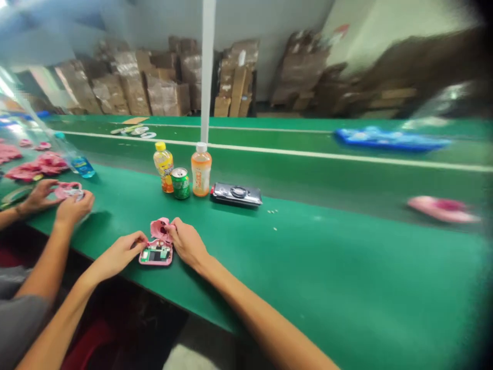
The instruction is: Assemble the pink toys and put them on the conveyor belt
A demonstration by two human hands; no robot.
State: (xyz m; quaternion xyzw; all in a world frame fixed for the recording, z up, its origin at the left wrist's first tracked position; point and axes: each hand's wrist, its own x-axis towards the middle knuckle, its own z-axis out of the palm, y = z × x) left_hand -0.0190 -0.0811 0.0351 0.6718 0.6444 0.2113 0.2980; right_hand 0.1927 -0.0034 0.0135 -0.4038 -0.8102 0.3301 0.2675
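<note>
A pink plastic casing (156, 263) lies on the green tabletop near its front edge, with a green circuit board (157, 253) exposed inside. My left hand (122, 252) pinches at the upper left of this half. Wrapped around the pink cover (159, 227), my right hand (188, 240) tilts it up behind the casing. The cover's inner side shows dark round spots. My fingertips hide where the two halves meet, and any wires there are too small to make out.
Behind stand a yellow-capped bottle (165, 167), a green can (181, 183), an orange bottle (201, 169) and a black case (236, 195). At left, a co-worker's hands (73, 205) hold a pink part. A blurred pink piece (442, 209) and blue tray (389, 140) are right.
</note>
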